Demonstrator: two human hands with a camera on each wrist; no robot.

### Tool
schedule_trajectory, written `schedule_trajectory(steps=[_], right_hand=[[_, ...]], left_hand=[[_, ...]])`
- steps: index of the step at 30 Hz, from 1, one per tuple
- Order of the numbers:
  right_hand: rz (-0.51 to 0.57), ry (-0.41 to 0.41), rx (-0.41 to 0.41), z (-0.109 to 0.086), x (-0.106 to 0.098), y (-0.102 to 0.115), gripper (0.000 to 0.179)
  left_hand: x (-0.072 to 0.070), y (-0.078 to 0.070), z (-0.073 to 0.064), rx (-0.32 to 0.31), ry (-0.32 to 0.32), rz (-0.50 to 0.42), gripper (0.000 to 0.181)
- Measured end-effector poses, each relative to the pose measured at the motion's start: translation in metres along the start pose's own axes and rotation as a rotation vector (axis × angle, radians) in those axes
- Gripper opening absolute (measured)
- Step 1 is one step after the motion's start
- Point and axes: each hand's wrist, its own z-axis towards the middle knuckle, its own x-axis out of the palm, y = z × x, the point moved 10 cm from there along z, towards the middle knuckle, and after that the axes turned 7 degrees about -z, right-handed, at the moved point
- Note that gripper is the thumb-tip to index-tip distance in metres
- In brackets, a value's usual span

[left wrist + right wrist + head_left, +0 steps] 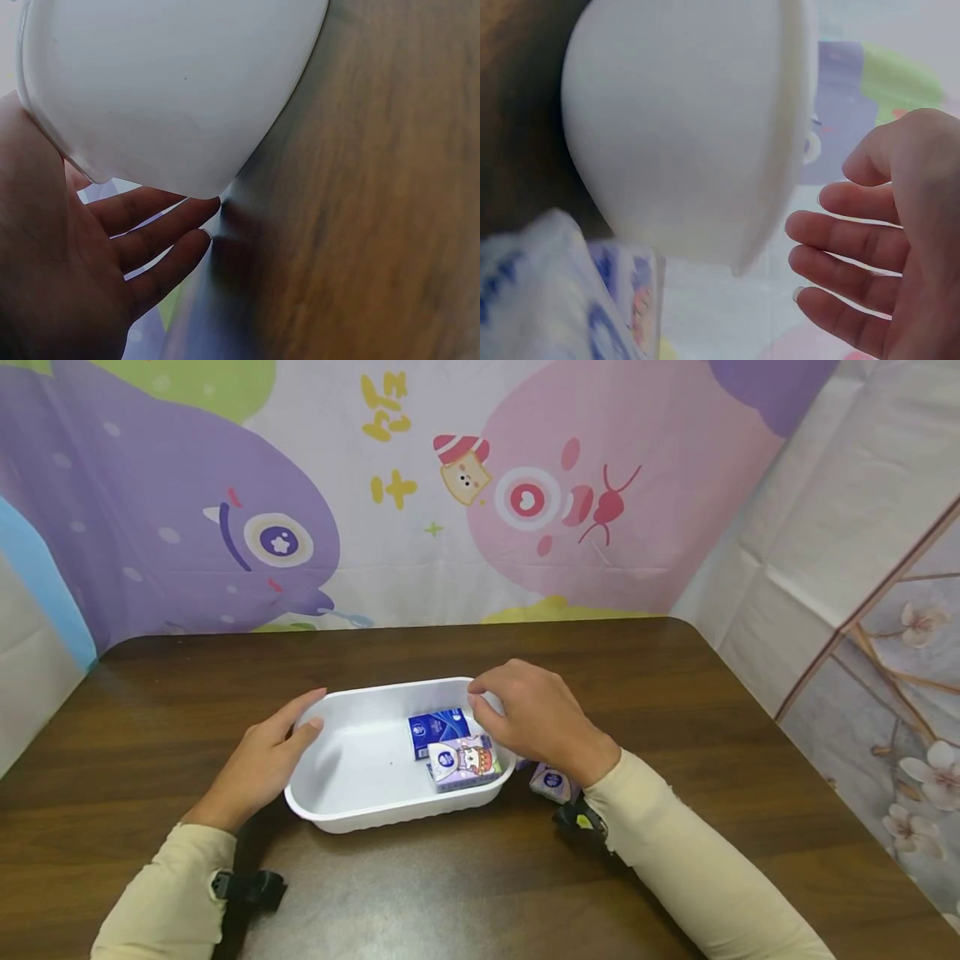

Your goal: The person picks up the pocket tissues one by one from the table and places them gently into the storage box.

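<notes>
A white plastic tray [360, 817] stands on the table. My left hand [258, 768] grips its left end, thumb over the rim and fingers along the outside; in the left wrist view these fingers [161, 238] lie fairly straight beside the wall. Two small tissue packs lie in the tray's right half: a dark blue one [427, 731] and a lilac one with a cartoon [465, 766], which partly overlaps it. My right hand [536, 714] hovers at the right end, fingers loosely bent. The right wrist view shows it apart from the tray wall, holding nothing.
More tissue packs [553, 782] lie outside the tray to the right, partly hidden by my right wrist; one looms close in the right wrist view [547, 300]. The brown wooden table [420, 902] meets a cartoon-printed cloth [420, 577] behind it.
</notes>
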Motion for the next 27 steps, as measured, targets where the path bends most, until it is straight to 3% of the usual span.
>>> schedule_trajectory(steps=[8, 27], right_hand=[[0.005, 0.004, 0.058, -0.001, -0.009, -0.014, 0.023], [-0.087, 0.214, 0.153, -0.006, -0.004, -0.033, 0.024]], left_hand=[[0.001, 0.001, -0.001, -0.007, 0.006, -0.008, 0.062], [-0.001, 0.001, -0.001, 0.000, -0.005, -0.001, 0.062]])
